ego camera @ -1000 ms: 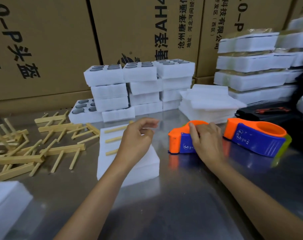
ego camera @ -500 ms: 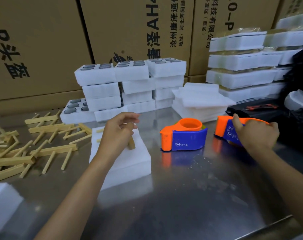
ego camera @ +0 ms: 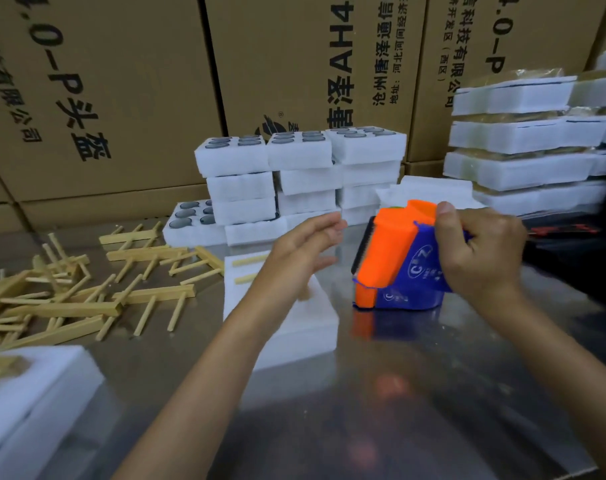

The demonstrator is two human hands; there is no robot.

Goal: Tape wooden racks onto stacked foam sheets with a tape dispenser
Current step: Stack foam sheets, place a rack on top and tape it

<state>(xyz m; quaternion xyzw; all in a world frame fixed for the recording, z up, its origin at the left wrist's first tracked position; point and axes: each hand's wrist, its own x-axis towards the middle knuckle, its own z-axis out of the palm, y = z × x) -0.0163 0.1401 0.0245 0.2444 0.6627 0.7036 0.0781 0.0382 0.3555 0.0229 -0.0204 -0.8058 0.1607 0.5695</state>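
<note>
Right hand [ego camera: 478, 251] grips the tape dispenser [ego camera: 395, 258], fingers curled round it; left hand [ego camera: 305, 251] hovers released above the foam sheets [ego camera: 305, 323], perhaps brushing the wooden rack [ego camera: 247, 261].

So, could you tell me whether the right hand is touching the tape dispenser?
Touching. The head view shows the right hand gripping the tape dispenser, with its thumb and fingers curled round the body.
</note>
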